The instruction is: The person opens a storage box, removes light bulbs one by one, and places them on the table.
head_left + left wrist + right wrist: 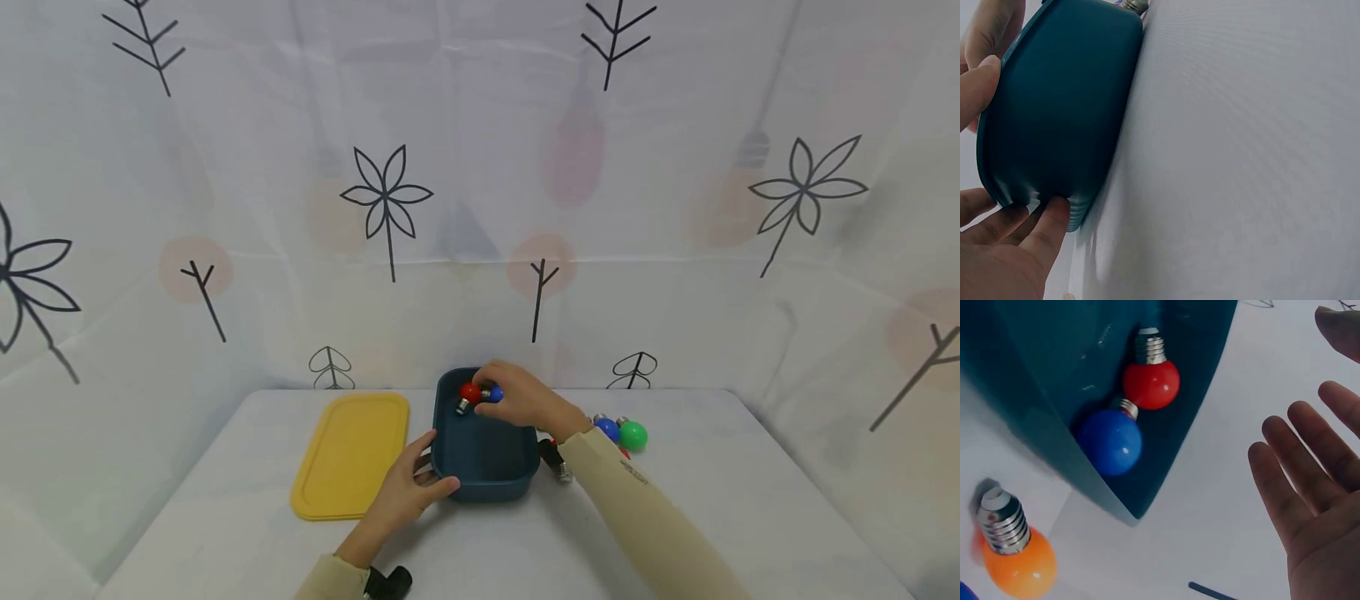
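My left hand [405,492] holds the near left corner of a dark teal plastic tub [487,492]. In the left wrist view its thumb lies at the rim and its fingertips [1054,215] press the side wall. Inside the tub's far end lie a red light bulb [1152,384] and a blue light bulb [1111,442], both with metal screw bases. Over that end of the tub is my right hand [521,398], close to the two bulbs. The right wrist view shows its fingers [1275,481] extended, with nothing held.
A yellow lid [352,458] lies flat left of the tub. To the right, partly behind the right forearm, are several more bulbs, including a green bulb [633,436], a blue bulb [607,429] and an orange bulb [1020,565]. A patterned white cloth [465,317] hangs behind the table.
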